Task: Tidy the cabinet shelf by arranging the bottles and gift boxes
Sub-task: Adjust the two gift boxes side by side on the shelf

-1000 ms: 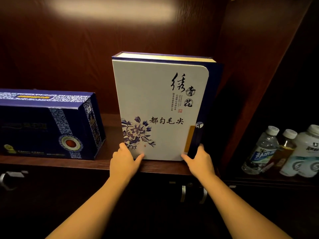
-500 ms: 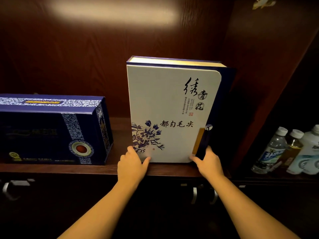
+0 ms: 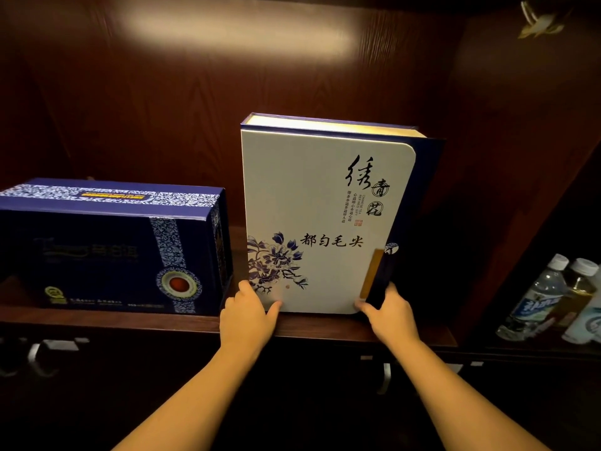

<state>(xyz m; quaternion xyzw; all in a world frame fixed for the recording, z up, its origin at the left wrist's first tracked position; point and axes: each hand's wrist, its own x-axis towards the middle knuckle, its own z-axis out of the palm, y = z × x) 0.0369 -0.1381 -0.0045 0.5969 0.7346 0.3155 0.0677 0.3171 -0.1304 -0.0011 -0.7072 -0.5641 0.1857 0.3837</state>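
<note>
The tall white cardboard gift box with blue flowers (image 3: 325,219) stands on the dark wooden shelf (image 3: 195,323), at three o'clock from the dark blue box (image 3: 110,249). The left hand (image 3: 248,315) and right hand (image 3: 388,315) clamp their fingers on its bottom corners. It looks stiff, smooth and tippy, so holding it low on both sides seems best.

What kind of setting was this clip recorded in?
Probably a home or office display cabinet: a dark wood shelf holds a white tea gift box and a blue gift box, with drink bottles in the next compartment.
</note>
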